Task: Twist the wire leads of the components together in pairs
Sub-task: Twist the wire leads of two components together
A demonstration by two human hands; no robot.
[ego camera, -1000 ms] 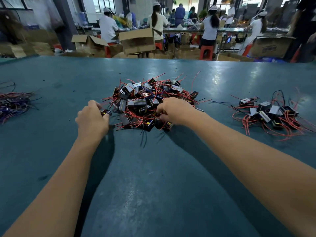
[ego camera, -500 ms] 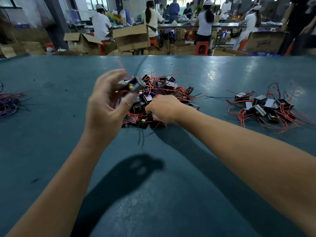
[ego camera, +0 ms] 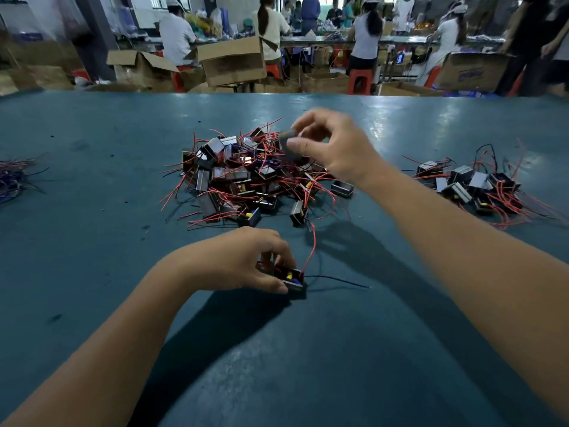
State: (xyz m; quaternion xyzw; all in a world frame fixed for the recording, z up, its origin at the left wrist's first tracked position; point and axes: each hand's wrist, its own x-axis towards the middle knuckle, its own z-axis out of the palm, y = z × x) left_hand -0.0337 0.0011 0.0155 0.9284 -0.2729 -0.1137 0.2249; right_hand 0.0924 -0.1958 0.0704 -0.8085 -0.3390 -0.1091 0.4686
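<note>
Left grip [ego camera: 246, 263]: pinching a component [ego camera: 292, 280] on the desk [ego camera: 92, 241], at 6 o'clock of the pile [ego camera: 252, 177].
Right grip [ego camera: 332, 146]: pinching a blurred second component [ego camera: 288, 143], raised over the pile's 1 o'clock edge.

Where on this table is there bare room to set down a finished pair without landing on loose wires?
Bare table lies near the front edge, between the two forearms, and between the middle pile and the left wire bundle. A narrower strip runs between the middle pile and the right pile, crossed by the right forearm. It is crowded around the left hand, where its part's wires trail.
</note>
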